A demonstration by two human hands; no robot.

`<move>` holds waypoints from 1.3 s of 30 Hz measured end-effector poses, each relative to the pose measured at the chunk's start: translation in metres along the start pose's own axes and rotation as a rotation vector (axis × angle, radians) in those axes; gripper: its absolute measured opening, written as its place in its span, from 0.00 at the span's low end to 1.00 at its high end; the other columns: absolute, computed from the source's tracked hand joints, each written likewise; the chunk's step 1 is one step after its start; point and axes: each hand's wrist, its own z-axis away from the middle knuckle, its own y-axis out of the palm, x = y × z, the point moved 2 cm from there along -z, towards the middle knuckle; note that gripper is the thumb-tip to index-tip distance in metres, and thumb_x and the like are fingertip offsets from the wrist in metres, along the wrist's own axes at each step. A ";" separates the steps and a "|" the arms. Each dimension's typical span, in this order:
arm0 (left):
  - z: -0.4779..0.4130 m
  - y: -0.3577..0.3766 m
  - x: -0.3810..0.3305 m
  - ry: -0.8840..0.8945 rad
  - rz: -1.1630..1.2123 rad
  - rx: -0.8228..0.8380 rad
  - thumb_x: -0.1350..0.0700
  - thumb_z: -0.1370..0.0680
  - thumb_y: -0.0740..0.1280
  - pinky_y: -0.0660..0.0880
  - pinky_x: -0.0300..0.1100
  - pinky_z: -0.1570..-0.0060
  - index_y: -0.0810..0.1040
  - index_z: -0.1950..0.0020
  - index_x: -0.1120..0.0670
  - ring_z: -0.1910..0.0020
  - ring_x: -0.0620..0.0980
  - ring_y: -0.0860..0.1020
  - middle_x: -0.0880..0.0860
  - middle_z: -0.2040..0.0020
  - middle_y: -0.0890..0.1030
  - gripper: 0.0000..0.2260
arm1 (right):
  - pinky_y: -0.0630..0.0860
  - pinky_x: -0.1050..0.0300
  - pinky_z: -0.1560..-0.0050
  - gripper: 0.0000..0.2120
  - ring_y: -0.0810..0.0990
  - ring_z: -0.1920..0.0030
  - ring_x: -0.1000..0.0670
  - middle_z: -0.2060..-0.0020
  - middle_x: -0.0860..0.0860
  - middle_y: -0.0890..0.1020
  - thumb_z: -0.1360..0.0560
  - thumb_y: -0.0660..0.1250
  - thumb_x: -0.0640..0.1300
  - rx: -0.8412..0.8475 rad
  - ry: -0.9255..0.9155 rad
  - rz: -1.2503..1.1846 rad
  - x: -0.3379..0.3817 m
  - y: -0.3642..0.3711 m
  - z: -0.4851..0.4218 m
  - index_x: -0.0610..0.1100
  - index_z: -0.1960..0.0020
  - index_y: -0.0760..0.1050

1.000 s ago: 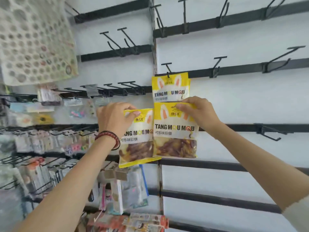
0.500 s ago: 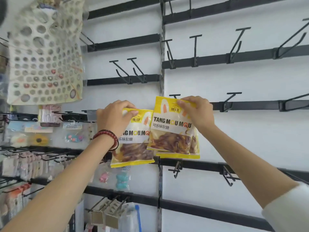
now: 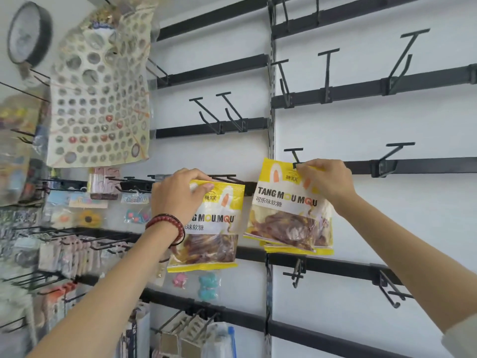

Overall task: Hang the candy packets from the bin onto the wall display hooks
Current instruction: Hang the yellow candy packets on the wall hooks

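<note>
Both bare forearms reach up toward the far wall. The left hand (image 3: 180, 196), with a red bead bracelet (image 3: 165, 224) on its wrist, pinches the top of the left yellow plastic candy packet (image 3: 216, 220). The right hand (image 3: 329, 180), slightly higher, pinches the top edge of the right yellow plastic candy packet (image 3: 284, 202).

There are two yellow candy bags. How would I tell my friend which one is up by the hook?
Find the metal post splitting the white wall. The candy packet sits just right of it, its top pinched by the right hand up at a T-tipped hook. Unlike the other packet, in the braceleted left hand, its whole TANG MOU MQU name shows.
</note>
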 end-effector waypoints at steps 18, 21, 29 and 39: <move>0.003 -0.018 -0.077 0.192 0.188 -0.004 0.45 0.25 0.66 0.73 0.40 0.56 0.80 0.56 0.42 0.51 0.43 0.77 0.42 0.52 0.79 0.04 | 0.71 0.66 0.62 0.11 0.77 0.65 0.59 0.64 0.53 0.80 0.20 0.56 0.54 -0.192 -0.176 -0.392 0.003 0.000 0.050 0.47 0.49 0.70; 0.004 -0.003 -0.098 0.201 0.242 0.040 0.44 0.24 0.65 0.74 0.41 0.57 0.79 0.56 0.42 0.53 0.43 0.77 0.42 0.51 0.79 0.05 | 0.74 0.57 0.60 0.07 0.77 0.66 0.55 0.66 0.53 0.80 0.22 0.59 0.55 -0.119 -0.196 -0.431 0.005 -0.013 0.052 0.52 0.49 0.68; -0.008 0.044 -0.119 0.052 0.303 0.103 0.45 0.22 0.62 0.74 0.44 0.56 0.80 0.55 0.43 0.58 0.48 0.80 0.44 0.50 0.80 0.08 | 0.78 0.44 0.59 0.07 0.79 0.60 0.45 0.66 0.52 0.81 0.24 0.65 0.51 -0.010 -0.356 0.030 0.004 -0.034 0.040 0.58 0.54 0.67; -0.035 0.075 -0.120 0.023 0.218 0.092 0.44 0.23 0.63 0.72 0.43 0.53 0.81 0.54 0.44 0.54 0.49 0.80 0.46 0.56 0.83 0.09 | 0.65 0.58 0.67 0.06 0.76 0.56 0.48 0.66 0.56 0.75 0.22 0.59 0.52 -0.070 -0.239 0.445 -0.001 -0.028 0.004 0.59 0.51 0.74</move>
